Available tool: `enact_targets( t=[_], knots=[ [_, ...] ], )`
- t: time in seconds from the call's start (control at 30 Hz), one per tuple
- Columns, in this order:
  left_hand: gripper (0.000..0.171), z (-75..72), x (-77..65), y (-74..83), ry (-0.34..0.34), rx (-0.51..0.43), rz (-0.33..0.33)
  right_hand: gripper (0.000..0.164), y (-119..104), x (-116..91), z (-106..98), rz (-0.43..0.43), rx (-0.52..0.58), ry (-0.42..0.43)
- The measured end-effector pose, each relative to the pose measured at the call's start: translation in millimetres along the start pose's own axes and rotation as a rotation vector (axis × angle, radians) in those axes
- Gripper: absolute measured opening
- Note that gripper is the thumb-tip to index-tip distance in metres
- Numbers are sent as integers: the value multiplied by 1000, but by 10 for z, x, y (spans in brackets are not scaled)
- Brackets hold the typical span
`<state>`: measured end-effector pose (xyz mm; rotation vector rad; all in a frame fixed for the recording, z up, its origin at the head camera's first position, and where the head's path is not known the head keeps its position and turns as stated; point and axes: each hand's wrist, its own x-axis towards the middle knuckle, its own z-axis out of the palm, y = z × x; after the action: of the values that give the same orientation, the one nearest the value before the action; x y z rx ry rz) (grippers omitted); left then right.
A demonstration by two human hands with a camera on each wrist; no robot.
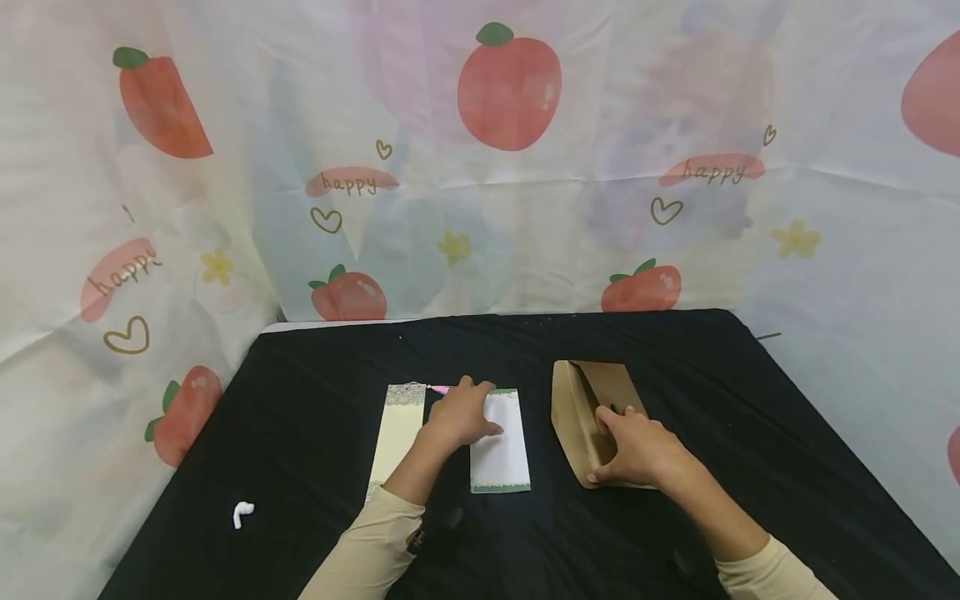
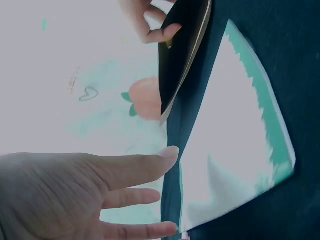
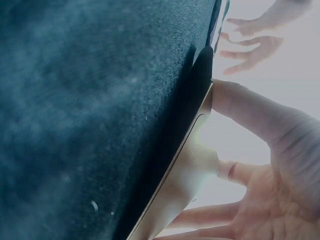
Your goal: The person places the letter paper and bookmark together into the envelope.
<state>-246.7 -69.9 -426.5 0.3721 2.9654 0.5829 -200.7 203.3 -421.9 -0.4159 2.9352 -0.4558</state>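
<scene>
My left hand (image 1: pixel 459 417) is over the far part of a white paper sheet or card (image 1: pixel 501 454) with green decorated ends. Its fingers are spread and fairly straight, and the left wrist view shows nothing between them; whether the fingertips touch the paper cannot be told. On the right, a brown paper envelope (image 1: pixel 567 421) has a gap along its flap. My right hand (image 1: pixel 637 446) grips it, thumb at the near left edge and fingers farther up by the opening. The thumb also lies against the envelope (image 3: pixel 187 172) in the right wrist view.
Left of the white sheet lies a cream paper strip (image 1: pixel 397 433) with a lace-patterned top. A small pink item (image 1: pixel 439 389) shows between the two papers, partly hidden. A white earbud-shaped object (image 1: pixel 242 512) rests at the left of the black cloth-covered table (image 1: pixel 315 400).
</scene>
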Motion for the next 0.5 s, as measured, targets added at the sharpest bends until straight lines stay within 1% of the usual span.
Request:
enact_targets(
  t=[0.1, 0.27, 0.37, 0.5],
  knots=[
    [68, -34, 3, -68, -20, -52, -18, 65, 3, 2, 0, 3, -6, 1],
    [70, -43, 35, -190, -55, -100, -27, 65, 5, 2, 1, 5, -4, 2],
    [71, -49, 52, -242, -67, -118, -43, 65, 1, 0, 5, 2, -1, 3],
    [71, -50, 62, -272, -73, -131, -59, 66, -9, -5, 3, 7, -7, 1]
  ],
)
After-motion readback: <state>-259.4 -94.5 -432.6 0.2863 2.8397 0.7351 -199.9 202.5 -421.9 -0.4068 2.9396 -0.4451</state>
